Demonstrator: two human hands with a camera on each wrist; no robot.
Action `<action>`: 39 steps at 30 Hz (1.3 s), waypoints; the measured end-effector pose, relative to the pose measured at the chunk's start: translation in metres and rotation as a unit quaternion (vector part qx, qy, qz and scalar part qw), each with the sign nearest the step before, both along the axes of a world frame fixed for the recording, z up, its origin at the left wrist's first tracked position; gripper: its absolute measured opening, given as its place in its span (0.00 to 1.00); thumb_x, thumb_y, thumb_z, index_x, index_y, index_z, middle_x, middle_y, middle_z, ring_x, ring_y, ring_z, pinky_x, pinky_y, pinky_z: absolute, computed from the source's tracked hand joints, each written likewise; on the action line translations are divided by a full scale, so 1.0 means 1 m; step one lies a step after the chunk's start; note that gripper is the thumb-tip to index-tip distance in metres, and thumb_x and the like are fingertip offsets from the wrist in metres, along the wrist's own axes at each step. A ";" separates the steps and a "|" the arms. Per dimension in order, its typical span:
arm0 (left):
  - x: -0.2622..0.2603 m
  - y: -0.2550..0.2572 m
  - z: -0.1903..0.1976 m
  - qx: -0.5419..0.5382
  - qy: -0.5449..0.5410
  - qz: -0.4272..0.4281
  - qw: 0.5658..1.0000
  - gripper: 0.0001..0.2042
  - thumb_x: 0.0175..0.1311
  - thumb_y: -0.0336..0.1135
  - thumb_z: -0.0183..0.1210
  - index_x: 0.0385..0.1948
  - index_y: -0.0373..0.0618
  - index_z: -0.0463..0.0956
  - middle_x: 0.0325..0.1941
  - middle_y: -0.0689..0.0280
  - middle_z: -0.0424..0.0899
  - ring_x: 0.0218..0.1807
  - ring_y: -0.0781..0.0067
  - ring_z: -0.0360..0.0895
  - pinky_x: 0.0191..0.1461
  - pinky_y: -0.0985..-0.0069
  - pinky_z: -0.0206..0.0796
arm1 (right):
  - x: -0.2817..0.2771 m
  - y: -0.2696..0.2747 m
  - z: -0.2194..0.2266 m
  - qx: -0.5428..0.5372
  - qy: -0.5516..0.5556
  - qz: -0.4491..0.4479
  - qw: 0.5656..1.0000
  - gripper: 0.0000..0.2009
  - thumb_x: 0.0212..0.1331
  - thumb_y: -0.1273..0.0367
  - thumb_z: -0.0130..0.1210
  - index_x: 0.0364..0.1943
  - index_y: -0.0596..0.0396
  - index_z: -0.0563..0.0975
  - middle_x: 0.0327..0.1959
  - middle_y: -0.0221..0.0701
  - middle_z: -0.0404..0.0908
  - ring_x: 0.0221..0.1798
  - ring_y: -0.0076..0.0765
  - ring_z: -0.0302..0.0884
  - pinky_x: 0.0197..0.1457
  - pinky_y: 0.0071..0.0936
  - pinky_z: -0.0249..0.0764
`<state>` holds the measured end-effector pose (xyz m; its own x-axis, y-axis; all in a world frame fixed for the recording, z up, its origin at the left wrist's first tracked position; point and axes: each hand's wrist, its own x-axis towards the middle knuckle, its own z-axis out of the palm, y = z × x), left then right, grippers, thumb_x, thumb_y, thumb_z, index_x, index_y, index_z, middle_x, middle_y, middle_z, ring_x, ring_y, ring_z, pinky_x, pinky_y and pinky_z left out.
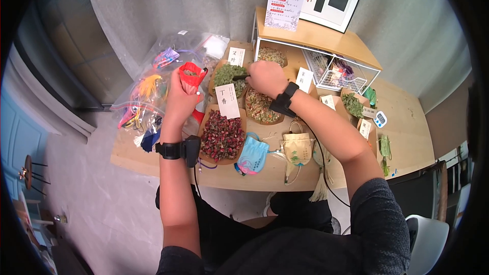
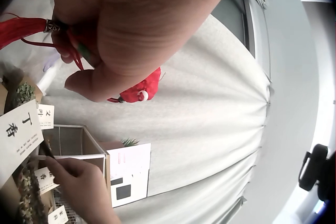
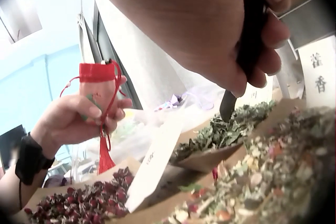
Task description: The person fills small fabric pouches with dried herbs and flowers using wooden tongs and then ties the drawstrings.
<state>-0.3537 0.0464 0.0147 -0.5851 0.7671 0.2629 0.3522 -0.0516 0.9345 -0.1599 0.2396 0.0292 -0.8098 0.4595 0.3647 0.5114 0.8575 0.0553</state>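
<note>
My left hand (image 1: 178, 103) holds a small red drawstring pouch (image 3: 97, 71) upright, with its mouth open. Some dried herb shows inside it in the head view, and a red tassel (image 3: 106, 157) hangs below in the right wrist view. The right hand (image 1: 269, 78) grips a dark, long-handled tool (image 1: 240, 77), perhaps a spoon. Its lower end (image 3: 228, 106) reaches down to dried green leaves (image 1: 224, 74) in a brown paper tray; whether it carries any leaves I cannot tell.
Dried rosebuds (image 1: 222, 135) and a mixed herb tray (image 1: 262, 107) sit nearest me, with label cards (image 1: 228, 101) standing among them. Blue (image 1: 253, 154) and cream (image 1: 297, 147) pouches lie along the front edge. A plastic bag of tassels (image 1: 147, 91) is left; a shelf (image 1: 326, 38) stands behind.
</note>
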 end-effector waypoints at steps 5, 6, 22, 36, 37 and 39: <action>0.003 0.001 -0.003 -0.007 0.031 0.005 0.999 0.39 0.49 0.17 0.67 0.68 0.45 0.63 0.59 0.61 0.78 0.60 0.67 0.76 0.64 0.69 0.69 | -0.001 0.013 0.016 -0.011 0.012 -0.029 0.999 0.11 0.55 0.63 0.66 0.28 0.57 0.85 0.30 0.45 0.86 0.35 0.54 0.87 0.39 0.47 0.84; 0.002 0.002 -0.005 -0.008 0.024 -0.002 1.000 0.40 0.48 0.17 0.67 0.68 0.45 0.62 0.59 0.61 0.78 0.60 0.67 0.76 0.64 0.69 0.69 | 0.000 0.013 0.018 -0.011 0.013 -0.027 0.999 0.11 0.55 0.62 0.66 0.28 0.58 0.85 0.29 0.45 0.86 0.35 0.54 0.87 0.39 0.46 0.84; 0.005 0.005 -0.007 0.007 -0.007 -0.040 0.999 0.40 0.47 0.16 0.67 0.68 0.46 0.62 0.60 0.64 0.77 0.61 0.70 0.74 0.65 0.71 0.68 | -0.012 -0.067 0.111 -0.072 0.148 0.120 0.979 0.11 0.57 0.61 0.65 0.29 0.56 0.87 0.27 0.43 0.84 0.33 0.55 0.83 0.39 0.45 0.79; 0.008 -0.001 0.003 0.029 -0.080 -0.068 0.994 0.41 0.47 0.16 0.66 0.69 0.46 0.61 0.59 0.66 0.76 0.60 0.72 0.73 0.65 0.72 0.67 | -0.023 -0.073 0.106 -0.001 0.082 0.126 0.989 0.10 0.55 0.62 0.66 0.28 0.54 0.86 0.25 0.40 0.84 0.31 0.53 0.84 0.36 0.44 0.80; 0.009 -0.001 0.006 0.032 -0.080 -0.066 0.994 0.42 0.47 0.15 0.66 0.70 0.46 0.60 0.59 0.66 0.76 0.59 0.73 0.74 0.64 0.72 0.68 | -0.026 -0.070 0.098 0.032 0.068 0.138 0.988 0.10 0.54 0.62 0.67 0.27 0.55 0.86 0.23 0.40 0.83 0.30 0.51 0.84 0.35 0.43 0.79; 0.010 -0.001 0.007 0.034 -0.062 -0.065 0.995 0.43 0.48 0.14 0.65 0.70 0.47 0.60 0.59 0.65 0.77 0.58 0.74 0.74 0.63 0.72 0.69 | -0.032 -0.067 0.087 0.094 0.045 0.166 0.981 0.09 0.52 0.63 0.68 0.25 0.54 0.85 0.21 0.38 0.82 0.29 0.49 0.84 0.34 0.41 0.79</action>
<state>-0.3433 0.0453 0.0215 -0.5140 0.8208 0.2490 0.2202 -0.1543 0.9632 -0.1917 0.1723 0.1160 -0.8642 0.0927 0.4945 0.2153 0.9565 0.1969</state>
